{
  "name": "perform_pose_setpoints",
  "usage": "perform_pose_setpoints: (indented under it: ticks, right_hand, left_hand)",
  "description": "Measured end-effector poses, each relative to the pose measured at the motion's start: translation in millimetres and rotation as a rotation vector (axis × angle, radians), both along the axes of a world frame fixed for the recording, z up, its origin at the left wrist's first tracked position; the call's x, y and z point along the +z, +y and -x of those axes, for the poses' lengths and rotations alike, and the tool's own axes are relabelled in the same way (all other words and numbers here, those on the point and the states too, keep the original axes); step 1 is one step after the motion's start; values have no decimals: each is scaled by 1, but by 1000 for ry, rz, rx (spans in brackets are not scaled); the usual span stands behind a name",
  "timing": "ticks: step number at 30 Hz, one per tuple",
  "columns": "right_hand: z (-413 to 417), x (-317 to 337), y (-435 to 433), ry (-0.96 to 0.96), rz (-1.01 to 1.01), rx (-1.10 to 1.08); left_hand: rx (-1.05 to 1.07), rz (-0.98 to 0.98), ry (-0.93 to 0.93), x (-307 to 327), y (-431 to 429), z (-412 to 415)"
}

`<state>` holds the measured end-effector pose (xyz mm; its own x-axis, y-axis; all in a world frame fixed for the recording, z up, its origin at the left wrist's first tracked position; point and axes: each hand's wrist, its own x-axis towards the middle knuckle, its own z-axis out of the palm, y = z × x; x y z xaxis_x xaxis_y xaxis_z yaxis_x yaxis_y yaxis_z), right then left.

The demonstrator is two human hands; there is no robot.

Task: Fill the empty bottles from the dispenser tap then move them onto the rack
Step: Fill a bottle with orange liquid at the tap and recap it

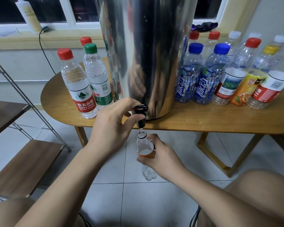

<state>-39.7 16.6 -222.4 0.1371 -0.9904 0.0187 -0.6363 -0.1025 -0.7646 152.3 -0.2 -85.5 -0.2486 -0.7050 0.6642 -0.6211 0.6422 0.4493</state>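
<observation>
The one camera rode on the person's head, just off the near long edge of the table (pixel 203 123), facing forward and down across it toward the window (pixel 46 9) behind. It stood close: the steel dispenser (pixel 146 54) ran off the top, its tap (pixel 142 110) sat mid-view. The wide lens bowed the table's edges and caught the rack (pixel 23 154) at left, floor tiles (pixel 138 194) and both forearms (pixel 72 185) below

One dispenser, thirteen bottles by my count
Left of the single dispenser (pixel 146 54) I count three capped bottles: two red-capped bottles (pixel 77 82) (pixel 86 41) and one green-capped bottle (pixel 97 74). To its right there are nine: three red caps (pixel 194 35) (pixel 214 35) (pixel 253 42), two blue caps (pixel 195 47) (pixel 222 48), one yellow cap (pixel 270 49) and, I think, three white caps (pixel 234 34) (pixel 254 35) (pixel 281 38). One uncapped bottle (pixel 143 143) is under the one tap (pixel 141 115)
</observation>
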Motion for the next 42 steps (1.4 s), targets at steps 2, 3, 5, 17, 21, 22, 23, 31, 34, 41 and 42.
perform_pose_setpoints:
  ticks: [2, 3, 5, 17, 21, 22, 23, 31, 34, 41, 42]
  right_hand:
    - [0, 1, 0, -2, 7, 2]
    - [0, 1, 0, -5, 6, 2]
    - [-1, 1, 0, -3, 6, -1]
    - [-3, -1, -1, -27, -1, -3]
    - [-3, 0, -1, -16, -2, -7]
    - [-3, 0, -1, -14, 0, -7]
    - [-3, 0, -1, -14, 1, -9]
    - [-3, -1, -2, -13, 1, -12]
    - [-2, -1, -2, -25, 1, -16]
    - [-3, -1, -2, -18, -14, -25]
    - [-3, -1, -2, -16, -15, -25]
  left_hand:
    - [-8, -2, 11, 0, 0, 0]
    - [-9, -2, 13, 0, 0, 0]
    - [-6, 2, 9, 1, 1, 1]
    - [17, 41, -5, -1, 2, 2]
    - [15, 31, 0, -1, 2, 2]
    - [14, 32, -2, 0, 2, 2]
    - [13, 36, -8, 0, 2, 2]
    - [12, 47, -25, 0, 2, 1]
    - [15, 40, -25, -1, 1, 1]
    - [19, 24, -24, -2, 0, 0]
    - [20, 24, -26, -2, 0, 0]
